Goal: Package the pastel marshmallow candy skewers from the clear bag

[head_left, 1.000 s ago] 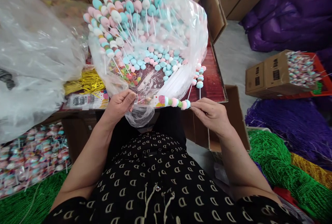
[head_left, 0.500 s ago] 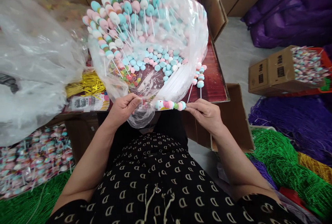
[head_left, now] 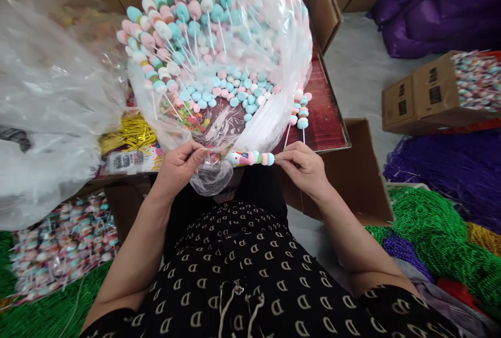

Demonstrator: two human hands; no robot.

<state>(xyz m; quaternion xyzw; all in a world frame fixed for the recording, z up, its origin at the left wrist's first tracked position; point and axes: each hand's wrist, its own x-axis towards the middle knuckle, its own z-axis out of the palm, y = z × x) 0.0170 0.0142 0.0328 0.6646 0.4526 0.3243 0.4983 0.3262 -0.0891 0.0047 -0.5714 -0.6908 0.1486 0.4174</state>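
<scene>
**A candy skewer sliding into its sleeve**

Looking down from left to right, we see our left hand [head_left: 180,163] pinching the open end of a clear printed wrapper sleeve [head_left: 219,156] at the near edge of the red table [head_left: 324,124]. Between the hands lies the candy skewer [head_left: 256,158], its pastel beads now mostly inside the sleeve; a second ago more of them lay bare, so the packing looks nearly done. Our right hand [head_left: 303,167] is closed around the skewer's stick end. Behind, a big clear bag [head_left: 274,56] holds many unwrapped skewers.
</scene>
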